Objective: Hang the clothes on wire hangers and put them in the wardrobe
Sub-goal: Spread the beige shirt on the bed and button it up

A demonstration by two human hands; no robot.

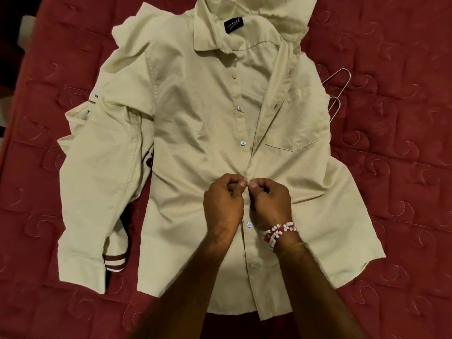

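Observation:
A pale yellow button-up shirt [195,123] lies flat, front up, on the red quilted bed, collar at the top. My left hand [223,201] and my right hand [270,200] meet at the middle of the shirt's button placket, both with fingers curled, pinching the fabric edges at a button position. The placket is open above my hands and closed below them. My right wrist wears a red and white bead bracelet. The ends of wire hangers [336,94] poke out from under the shirt's right shoulder; the rest of them is hidden.
The red quilted bedspread [403,167] fills the view around the shirt. Another cream garment with maroon stripes [115,260] lies partly under the shirt's left sleeve. More cream cloth [276,8] is bunched above the collar. A dark gap runs along the bed's left edge.

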